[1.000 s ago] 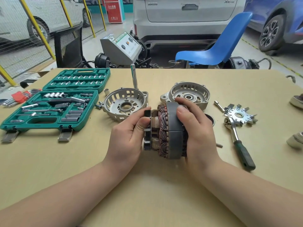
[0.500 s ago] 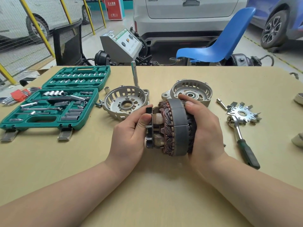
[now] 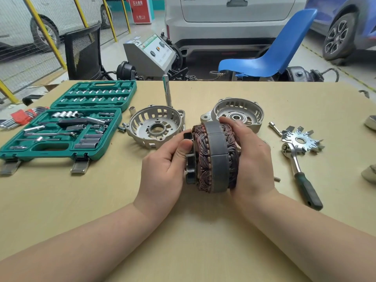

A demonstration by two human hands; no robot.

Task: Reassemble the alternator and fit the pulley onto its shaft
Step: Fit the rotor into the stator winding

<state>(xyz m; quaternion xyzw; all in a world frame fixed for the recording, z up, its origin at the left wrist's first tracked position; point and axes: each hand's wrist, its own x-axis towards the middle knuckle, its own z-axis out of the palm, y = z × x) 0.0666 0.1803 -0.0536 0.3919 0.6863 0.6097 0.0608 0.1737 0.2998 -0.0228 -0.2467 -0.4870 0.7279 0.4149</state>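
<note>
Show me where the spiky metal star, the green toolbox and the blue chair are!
Spiky metal star [image 3: 300, 140]: head view, on its flat middle beside the hole.
Green toolbox [image 3: 50, 147]: head view, on the bare front of its lower tray.
Blue chair [image 3: 254, 65]: head view, on its seat.

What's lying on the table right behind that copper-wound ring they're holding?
Behind the stator sit two aluminium housing halves, open sides up. The right hand covers part of the right one; its near rim is hidden.
</note>
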